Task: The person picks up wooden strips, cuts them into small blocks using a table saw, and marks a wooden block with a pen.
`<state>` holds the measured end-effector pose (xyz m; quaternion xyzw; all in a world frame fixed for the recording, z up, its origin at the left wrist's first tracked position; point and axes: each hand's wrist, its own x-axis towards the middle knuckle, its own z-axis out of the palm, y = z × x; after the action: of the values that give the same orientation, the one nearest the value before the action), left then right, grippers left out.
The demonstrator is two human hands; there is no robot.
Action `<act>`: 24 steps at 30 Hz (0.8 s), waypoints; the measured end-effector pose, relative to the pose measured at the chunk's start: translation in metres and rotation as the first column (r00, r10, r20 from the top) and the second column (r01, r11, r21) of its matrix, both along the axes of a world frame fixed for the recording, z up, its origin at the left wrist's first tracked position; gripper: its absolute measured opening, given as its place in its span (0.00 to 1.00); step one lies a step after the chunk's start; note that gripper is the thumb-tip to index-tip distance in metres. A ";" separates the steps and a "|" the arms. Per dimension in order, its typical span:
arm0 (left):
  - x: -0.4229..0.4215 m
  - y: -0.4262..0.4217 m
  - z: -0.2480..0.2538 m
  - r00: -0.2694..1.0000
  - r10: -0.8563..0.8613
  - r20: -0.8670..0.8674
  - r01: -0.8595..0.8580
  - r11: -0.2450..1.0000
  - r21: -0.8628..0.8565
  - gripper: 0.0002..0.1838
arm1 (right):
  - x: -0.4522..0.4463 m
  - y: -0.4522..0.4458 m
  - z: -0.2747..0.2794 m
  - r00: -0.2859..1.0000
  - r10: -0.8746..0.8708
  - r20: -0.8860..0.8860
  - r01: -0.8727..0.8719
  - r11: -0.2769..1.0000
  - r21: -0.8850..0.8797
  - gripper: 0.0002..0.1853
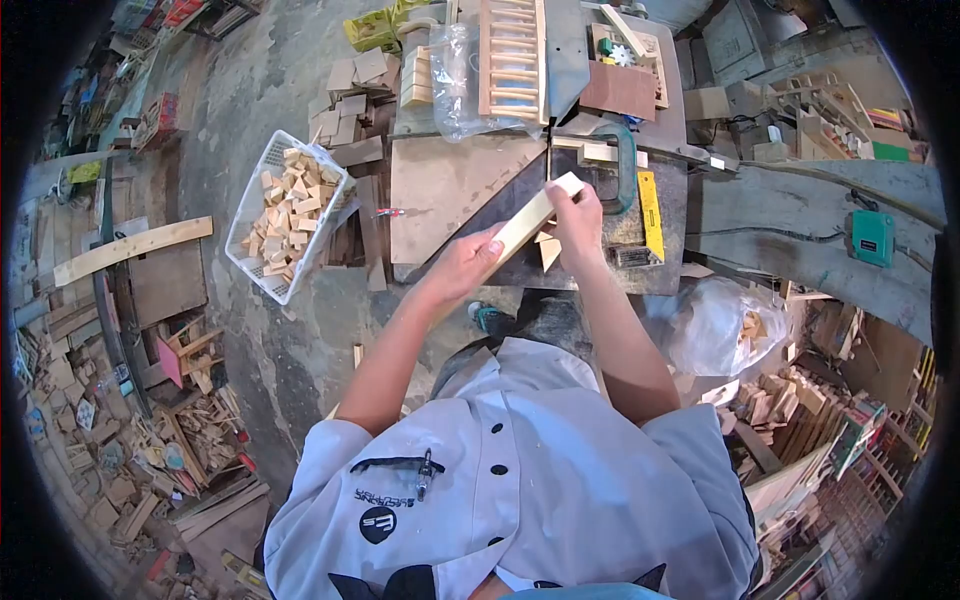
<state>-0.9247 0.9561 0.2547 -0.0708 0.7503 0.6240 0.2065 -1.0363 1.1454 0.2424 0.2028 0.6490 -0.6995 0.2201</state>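
A pale wooden strip [524, 224] is held at a slant above the worktable [440, 165]. My left hand [468, 262] grips its lower end, with the thumb on top. Around the upper end, my right hand [577, 218] has its fingers closed. Under the strip, beside my right wrist, lies a small pale wedge of wood [549, 252] on the dark part of the table. To the right of my right hand stand a green clamp [627, 175] and a yellow try square [651, 215] with a dark stock.
A white basket [244, 235] full of small wood blocks stands on the floor to the left. A slatted wooden frame [512, 60] lies at the table's back. At right are a plastic bag [715, 330] and a green box [872, 238]. Scrap wood [165, 440] piles up lower left.
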 end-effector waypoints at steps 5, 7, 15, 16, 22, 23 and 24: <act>0.023 0.005 0.006 0.998 -0.006 0.066 0.008 1.000 -0.024 0.33 | 0.014 0.008 -0.017 0.996 -0.005 0.091 -0.001 0.998 0.068 0.20; 0.036 -0.004 -0.006 0.973 0.001 0.233 -0.031 0.991 0.128 0.34 | 0.029 0.013 0.007 0.990 0.119 0.070 -0.113 0.990 -0.088 0.23; 0.143 -0.063 -0.052 0.827 -0.165 0.537 -0.012 0.950 0.311 0.34 | 0.007 0.004 -0.011 0.984 0.160 -0.081 -0.137 0.962 0.235 0.35; 0.163 -0.067 -0.064 0.858 -0.199 0.474 0.170 0.980 0.102 0.38 | -0.003 0.005 -0.011 0.990 0.112 -0.085 -0.093 0.975 0.201 0.35; 0.155 -0.033 -0.044 0.987 0.149 0.060 -0.081 0.781 -0.619 0.33 | -0.032 -0.019 -0.053 0.984 0.122 -0.128 -0.045 0.873 0.486 0.34; 0.151 -0.036 -0.044 0.986 0.165 -0.037 -0.145 0.713 -0.686 0.32 | -0.036 -0.020 -0.057 0.991 0.097 -0.089 -0.043 0.879 0.475 0.33; 0.147 -0.038 -0.039 0.986 0.165 -0.034 -0.143 0.715 -0.685 0.32 | -0.039 -0.015 -0.072 0.992 0.097 -0.086 -0.044 0.877 0.478 0.33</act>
<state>-0.7778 0.9181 0.2160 -0.2132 0.9156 0.3175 0.1242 -1.0750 1.1305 0.1704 0.1887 0.8184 -0.5206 0.1538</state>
